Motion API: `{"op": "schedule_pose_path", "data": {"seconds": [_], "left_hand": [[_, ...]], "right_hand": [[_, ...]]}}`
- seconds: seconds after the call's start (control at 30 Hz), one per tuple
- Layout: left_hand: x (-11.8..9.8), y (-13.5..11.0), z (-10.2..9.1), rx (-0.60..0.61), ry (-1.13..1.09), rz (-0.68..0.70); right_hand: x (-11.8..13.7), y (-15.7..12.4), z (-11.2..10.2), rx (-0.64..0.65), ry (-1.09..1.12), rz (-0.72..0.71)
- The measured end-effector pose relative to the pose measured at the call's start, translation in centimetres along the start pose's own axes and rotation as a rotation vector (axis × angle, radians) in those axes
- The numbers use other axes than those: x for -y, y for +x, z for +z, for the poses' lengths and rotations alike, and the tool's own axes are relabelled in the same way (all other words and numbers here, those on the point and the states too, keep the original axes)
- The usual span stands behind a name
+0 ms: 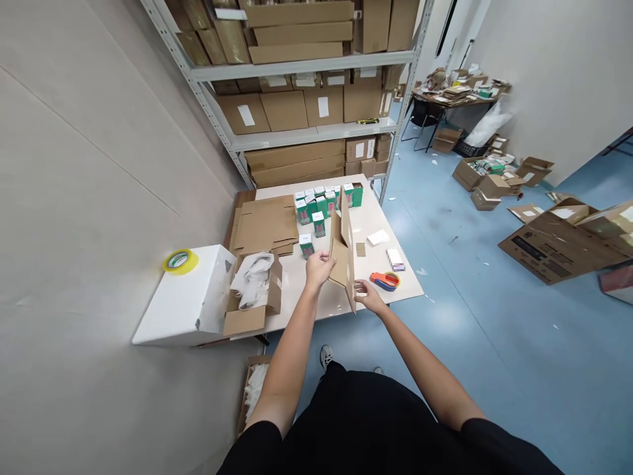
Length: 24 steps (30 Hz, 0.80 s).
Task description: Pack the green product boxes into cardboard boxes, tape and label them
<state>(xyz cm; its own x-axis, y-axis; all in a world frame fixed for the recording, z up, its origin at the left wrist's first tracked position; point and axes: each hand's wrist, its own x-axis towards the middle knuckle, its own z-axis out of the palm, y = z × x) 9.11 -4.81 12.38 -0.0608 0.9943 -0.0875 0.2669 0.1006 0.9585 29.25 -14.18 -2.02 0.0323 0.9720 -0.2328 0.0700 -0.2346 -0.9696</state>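
Note:
A partly folded cardboard box [347, 241] is held upright on edge over the front of the white table [321, 300]. My left hand [319, 269] grips one of its flaps on the left side. On the right, the fingers of my right hand [366, 295] close on the box's lower edge. Behind it stand several small green-and-white boxes [319, 224], and the raised cardboard hides part of that group. An orange-and-blue tape dispenser [384, 281] lies just beyond my right hand.
Flat cardboard sheets [267, 224] lie at the table's back left, near an open carton [252, 290] with white plastic inside. Yellow tape [180, 261] rests on a white box [182, 297]. Metal shelving [306, 135] stands behind. Cartons [544, 241] sit on the floor at right.

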Motion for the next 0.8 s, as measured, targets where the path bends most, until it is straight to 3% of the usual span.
{"op": "schedule_pose_path", "data": {"seconds": [0.07, 0.13, 0.27, 0.37, 0.43, 0.5, 0.63, 0.8], "left_hand": [[0.6, -1.4, 2.5, -0.050, 0.049, -0.034], [0.8, -2.8, 5.3, -0.099, 0.074, -0.066], [0.5, -4.9, 10.2, -0.139, -0.002, -0.081], [-0.3, -5.3, 11.9, 0.003, -0.177, -0.111], [-0.9, -4.7, 11.8, 0.094, -0.250, -0.144], [-1.2, -3.6, 10.8, 0.107, -0.257, -0.154], [-0.9, -0.2, 7.9, -0.008, -0.218, -0.173], [0.7, 5.2, 5.0, -0.097, -0.224, -0.222]], "right_hand": [[0.9, -2.1, -1.5, 0.091, 0.010, -0.107], [1.6, -3.8, -2.6, 0.084, -0.014, -0.158], [2.3, -5.1, -3.7, -0.119, -0.053, -0.184], [2.8, -4.7, -4.8, -0.258, -0.115, -0.165], [3.3, -4.2, -6.1, -0.312, -0.184, -0.168], [4.0, -3.7, -7.7, -0.358, -0.230, -0.197], [5.8, -2.9, -10.8, -0.392, -0.281, -0.247], [8.2, -2.6, -14.4, -0.322, -0.257, -0.248]]}}
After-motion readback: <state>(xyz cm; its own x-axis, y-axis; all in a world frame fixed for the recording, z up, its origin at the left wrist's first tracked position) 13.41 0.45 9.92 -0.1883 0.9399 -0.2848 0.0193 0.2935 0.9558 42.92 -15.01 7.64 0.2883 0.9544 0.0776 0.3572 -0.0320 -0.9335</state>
